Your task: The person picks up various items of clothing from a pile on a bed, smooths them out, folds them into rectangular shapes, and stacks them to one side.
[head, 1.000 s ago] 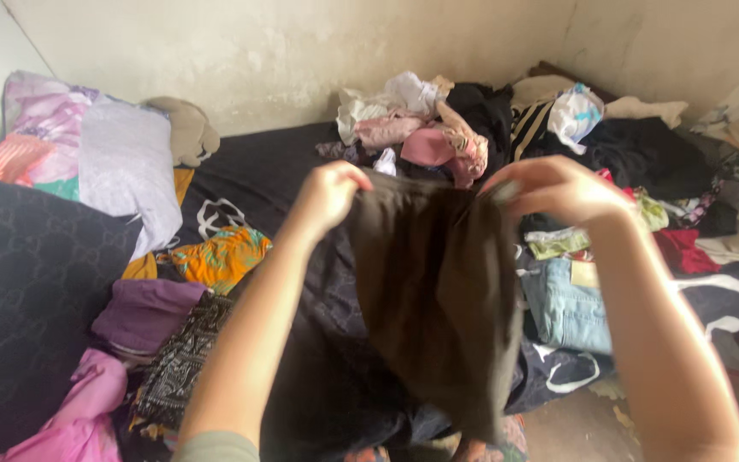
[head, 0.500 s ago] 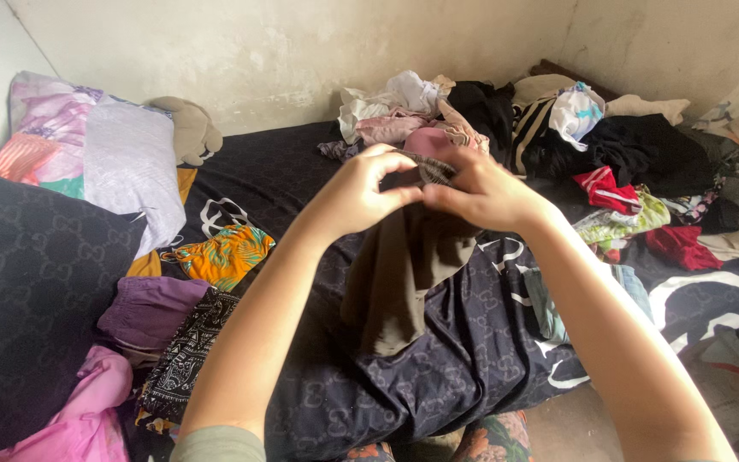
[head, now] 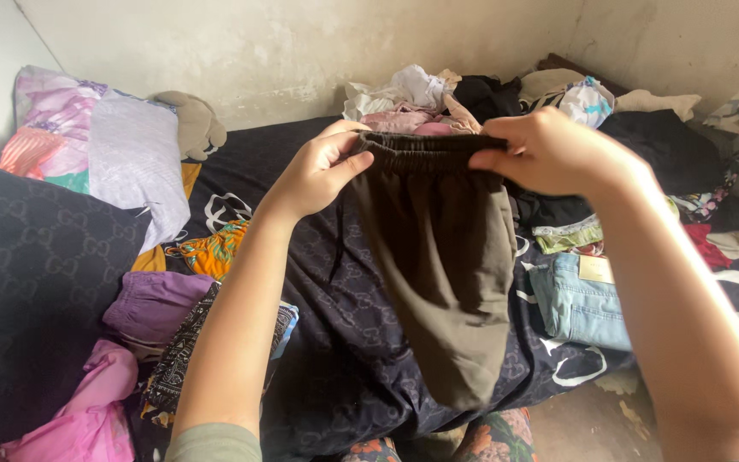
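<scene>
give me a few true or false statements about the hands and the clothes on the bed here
1. Both hands, the left hand and the right hand, grip the dark brown garment by its elastic waistband. True.
2. The garment lies flat on the bed. False: it hangs down from the hands.
3. Folded blue jeans lie on the dark bedcover under the right arm. True.
4. The purple garment lies to the right of the jeans. False: it lies far left, beside the dark pillow.
</scene>
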